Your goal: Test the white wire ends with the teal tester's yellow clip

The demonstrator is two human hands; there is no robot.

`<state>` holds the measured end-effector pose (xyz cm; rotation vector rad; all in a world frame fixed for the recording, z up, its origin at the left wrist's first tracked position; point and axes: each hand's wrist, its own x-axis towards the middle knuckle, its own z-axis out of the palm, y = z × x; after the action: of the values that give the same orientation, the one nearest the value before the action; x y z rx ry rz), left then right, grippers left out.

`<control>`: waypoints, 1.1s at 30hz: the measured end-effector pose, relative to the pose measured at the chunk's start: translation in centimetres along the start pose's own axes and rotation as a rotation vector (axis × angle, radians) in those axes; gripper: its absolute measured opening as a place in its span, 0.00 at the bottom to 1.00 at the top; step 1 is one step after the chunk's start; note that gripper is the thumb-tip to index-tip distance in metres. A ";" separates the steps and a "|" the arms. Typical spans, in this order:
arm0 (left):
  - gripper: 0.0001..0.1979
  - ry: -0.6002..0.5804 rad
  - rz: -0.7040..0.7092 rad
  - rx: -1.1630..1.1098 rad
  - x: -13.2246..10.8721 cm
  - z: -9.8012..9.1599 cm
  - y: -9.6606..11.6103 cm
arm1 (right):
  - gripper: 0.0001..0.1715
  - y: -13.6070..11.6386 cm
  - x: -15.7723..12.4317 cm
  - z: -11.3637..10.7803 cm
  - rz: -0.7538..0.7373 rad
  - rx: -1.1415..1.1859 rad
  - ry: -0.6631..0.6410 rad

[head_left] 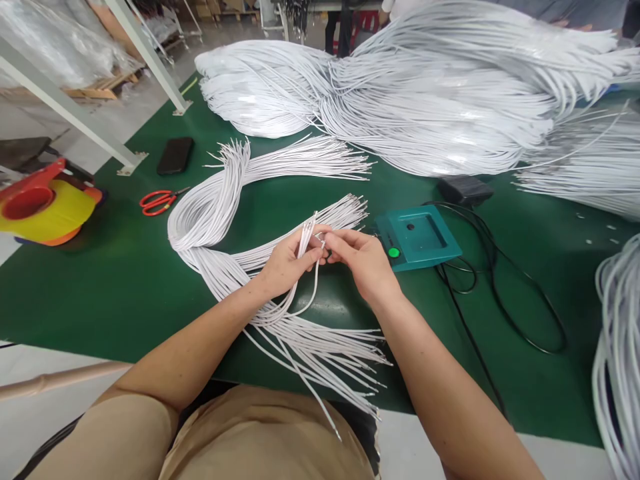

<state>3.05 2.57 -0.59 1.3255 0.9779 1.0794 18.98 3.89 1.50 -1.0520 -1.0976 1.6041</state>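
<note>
My left hand is closed around a few white cables whose ends stick up past the thumb and fingers. Opposite it, my right hand pinches the tip of one white cable, which loops down below the hands. The fingertips of both hands nearly meet, so the exact tip is partly hidden. Beneath and left of them lies a bundle of white cables, bent over in a loop, with its loose ends fanned to the right. Some of these ends spread near the table's front edge.
A teal device with a green button and black cord stands right of my hands. Large white cable piles fill the back; another coil hangs at right. Red-handled scissors, a black phone and a tape dispenser lie left.
</note>
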 end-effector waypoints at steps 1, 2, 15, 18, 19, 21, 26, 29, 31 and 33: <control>0.20 -0.004 -0.003 -0.008 0.0 0.0 0.0 | 0.14 0.0 0.0 0.1 -0.026 -0.060 0.024; 0.19 -0.007 -0.009 -0.025 0.0 0.0 0.0 | 0.12 0.1 -0.1 0.1 -0.045 -0.119 0.038; 0.25 0.092 -0.405 -0.434 0.7 0.4 0.7 | 0.16 0.2 0.3 -1.6 -0.852 -1.622 -0.031; 0.25 0.118 -0.339 -0.255 1.0 0.5 0.1 | 0.13 -0.5 0.6 -2.9 -0.764 -1.686 0.048; 0.25 0.113 -0.315 -0.191 1.0 0.6 -0.2 | 0.13 -0.6 0.7 -3.3 -0.709 -1.707 0.055; 0.24 0.095 -0.277 -0.081 1.2 0.7 -0.8 | 0.12 -0.8 0.8 -3.9 -0.589 -1.743 0.018; 0.21 0.079 -0.217 0.070 1.5 0.8 -1.7 | 0.10 -0.9 0.9 -4.4 -0.525 -1.691 -0.036; 0.20 0.085 -0.207 0.091 1.6 0.9 -1.8 | 0.10 -0.9 1.0 -4.4 -0.540 -1.662 -0.021; 0.20 0.096 -0.202 0.086 1.7 0.9 -1.7 | 0.12 -0.8 1.1 -4.4 -0.554 -1.668 -0.010; 0.19 0.111 -0.203 0.073 1.7 1.0 -1.7 | 0.12 -0.8 1.2 -4.5 -0.579 -1.673 -0.002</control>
<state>4.52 4.04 -2.14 1.2057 1.2171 0.9776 23.09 6.07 0.98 -1.4037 -2.4982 -0.0786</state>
